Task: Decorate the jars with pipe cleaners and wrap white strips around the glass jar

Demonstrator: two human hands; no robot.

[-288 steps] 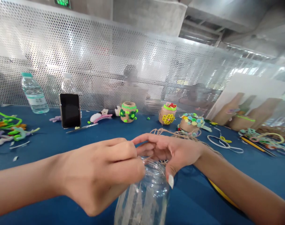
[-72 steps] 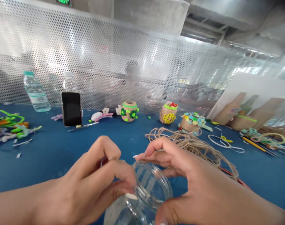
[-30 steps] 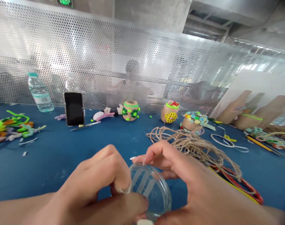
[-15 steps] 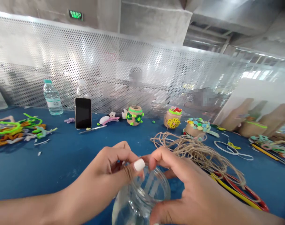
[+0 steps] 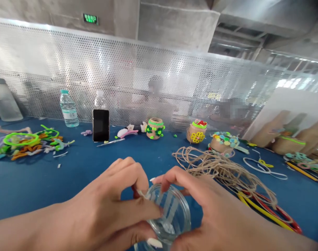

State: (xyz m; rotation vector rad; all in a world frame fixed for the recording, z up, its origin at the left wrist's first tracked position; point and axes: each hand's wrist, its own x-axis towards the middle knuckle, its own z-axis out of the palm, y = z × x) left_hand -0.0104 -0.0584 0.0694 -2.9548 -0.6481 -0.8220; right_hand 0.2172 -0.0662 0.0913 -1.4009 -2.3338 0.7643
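A clear glass jar (image 5: 169,216) with pale vertical stripes on its wall sits low in the middle of the view, its mouth tilted towards me. My left hand (image 5: 106,205) is shut on its near rim, fingers curled over the edge. My right hand (image 5: 213,212) grips the far side, with fingertips on the rim and the palm hiding the lower side. A thin pale strip shows at the rim under my left fingers, but I cannot tell what it is. A loose tangle of jute twine (image 5: 216,167) lies on the table just beyond my right hand.
The blue table (image 5: 56,181) holds coloured pipe cleaners (image 5: 25,143) at left, a water bottle (image 5: 69,108), an upright phone (image 5: 100,125), decorated twine-wrapped jars (image 5: 196,132) and red and yellow hoops (image 5: 268,212). A perforated metal screen (image 5: 122,69) stands behind, with blurred people beyond it.
Both hands have stayed on the jar while it has turned and tilted, its mouth now facing me more. The view has drifted, shifting the table items to the right.
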